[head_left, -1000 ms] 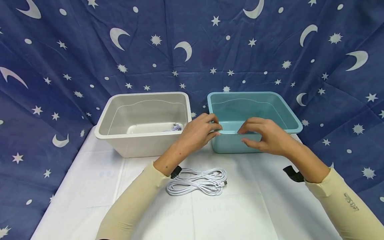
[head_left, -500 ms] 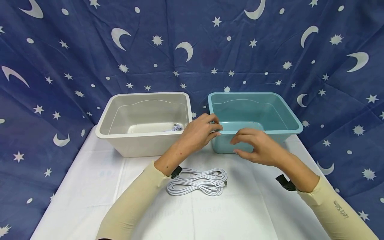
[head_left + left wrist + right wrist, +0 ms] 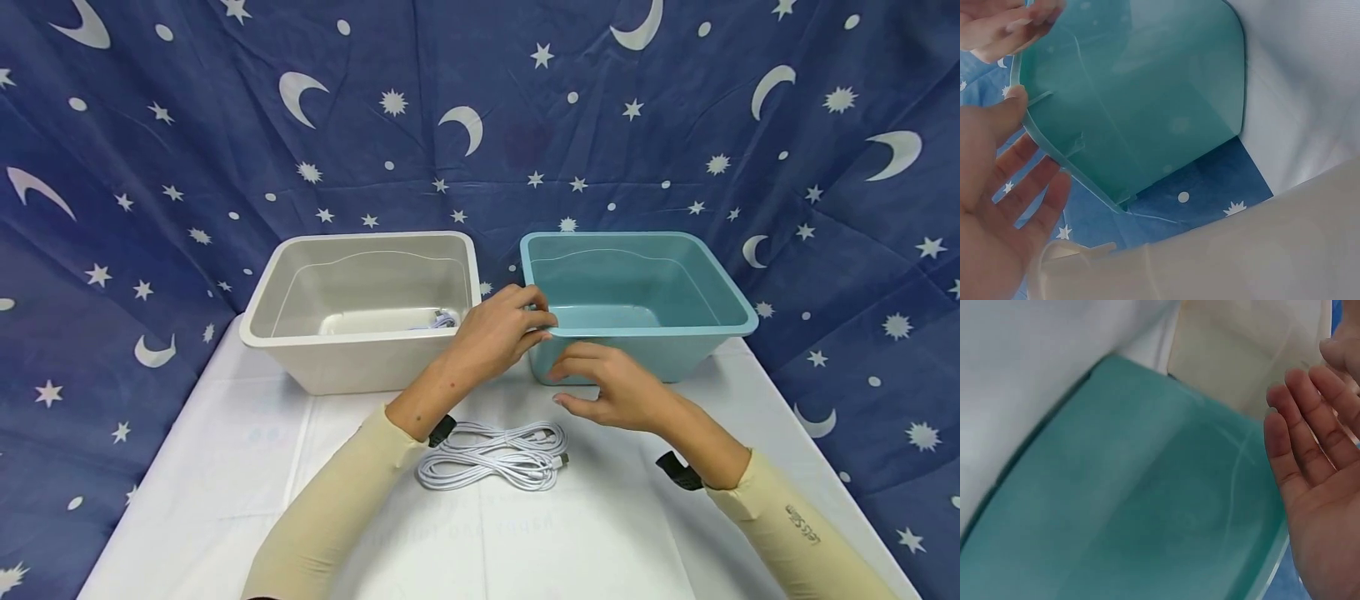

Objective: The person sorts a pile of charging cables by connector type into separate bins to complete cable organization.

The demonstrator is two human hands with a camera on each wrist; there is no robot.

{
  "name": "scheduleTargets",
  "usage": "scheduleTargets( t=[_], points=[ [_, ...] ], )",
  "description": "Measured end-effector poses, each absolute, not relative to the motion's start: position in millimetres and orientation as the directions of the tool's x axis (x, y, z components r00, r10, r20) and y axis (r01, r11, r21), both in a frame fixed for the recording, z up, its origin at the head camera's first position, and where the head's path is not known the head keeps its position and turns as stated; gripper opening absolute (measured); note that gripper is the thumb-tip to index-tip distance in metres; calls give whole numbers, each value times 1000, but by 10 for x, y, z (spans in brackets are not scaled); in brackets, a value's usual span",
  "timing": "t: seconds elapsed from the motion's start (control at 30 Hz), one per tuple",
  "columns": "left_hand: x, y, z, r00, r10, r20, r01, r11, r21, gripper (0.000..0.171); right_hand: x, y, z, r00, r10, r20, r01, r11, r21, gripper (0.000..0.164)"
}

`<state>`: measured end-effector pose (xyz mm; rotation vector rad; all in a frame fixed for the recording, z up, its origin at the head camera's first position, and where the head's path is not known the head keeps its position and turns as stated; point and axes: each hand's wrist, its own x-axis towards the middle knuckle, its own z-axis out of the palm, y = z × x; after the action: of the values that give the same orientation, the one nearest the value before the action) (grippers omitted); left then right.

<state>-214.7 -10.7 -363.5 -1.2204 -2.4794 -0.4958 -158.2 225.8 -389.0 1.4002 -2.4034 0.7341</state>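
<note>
My left hand (image 3: 504, 327) holds the near left corner of the teal bin (image 3: 637, 354). In the left wrist view its thumb (image 3: 1013, 106) lies on the outer side of the rim and the other fingers reach behind it. My right hand (image 3: 611, 387) hovers before the teal bin's front wall, holding nothing, its fingers loosely bent. In the right wrist view, its palm and fingers face the camera. On the table between my forearms lies a looped bundle of white cable (image 3: 498, 456) with plug ends, partly close to my left wrist strap.
A beige bin (image 3: 360, 362) stands left of the teal one; a small cable with a plug (image 3: 442, 319) lies inside it. A white cloth (image 3: 585, 542) covers the table. A blue curtain (image 3: 510, 150) with moons and stars hangs behind the bins.
My right hand has moved from above the teal bin's front rim down and left, toward the cable bundle. My left hand, both bins and the cable have stayed in place.
</note>
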Motion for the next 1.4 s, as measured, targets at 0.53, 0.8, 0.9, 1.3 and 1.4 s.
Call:
scheduleTargets(
  t=[0.53, 0.8, 0.9, 1.3, 1.4],
  points=[
    [-2141, -118, -3649, -574, 687, 446, 805, 573, 153, 22, -1539, 1931, -4212, -545, -769, 334, -835, 463, -297, 22],
    [-2135, -123, -3645, -574, 682, 453, 804, 573, 157, 23, -1536, 1777, -4331, -527, -798, 292, -842, 446, -303, 22],
    [-2136, -123, -3645, -574, 683, 452, 805, 571, 159, 22, -1538, 1726, -4383, -523, -809, 267, -843, 447, -298, 21],
    [-2149, -116, -3658, -572, 684, 453, 808, 566, 164, 23, -1554, 1620, -4559, -557, -805, 204, -825, 507, -251, 26],
    [-2150, -116, -3660, -574, 683, 452, 806, 568, 164, 23, -1571, 1601, -4604, -553, -809, 199, -828, 505, -246, 27]
  ],
)
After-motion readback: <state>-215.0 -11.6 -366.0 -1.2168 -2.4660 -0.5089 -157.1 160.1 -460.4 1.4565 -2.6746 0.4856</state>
